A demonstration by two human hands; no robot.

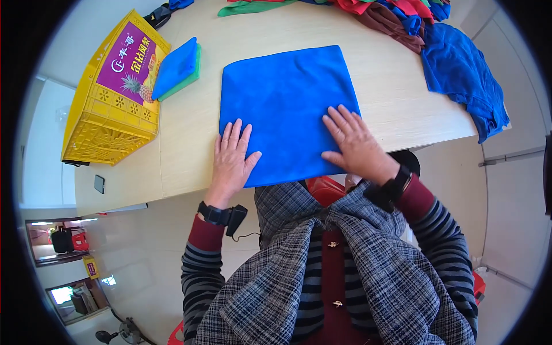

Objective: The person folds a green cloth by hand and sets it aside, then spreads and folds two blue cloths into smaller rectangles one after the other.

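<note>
A blue cloth [287, 103] lies flat in a near-square shape at the table's front edge, its near side reaching the edge. My left hand [231, 156] rests on its lower left part with the fingers stretched out. On the right side, my right hand [357, 144] lies flat over the cloth with fingers spread and thumb out. Neither hand grips anything. To the left sits a small stack of folded cloths [177, 68], blue on top and green below, close against a yellow crate.
The yellow plastic crate [109, 129] stands at the table's left. A heap of loose red, brown, green and blue cloths [391, 23] covers the far right, with a blue cloth [460, 75] hanging over the right edge. A small dark flat object [99, 184] lies near the left corner.
</note>
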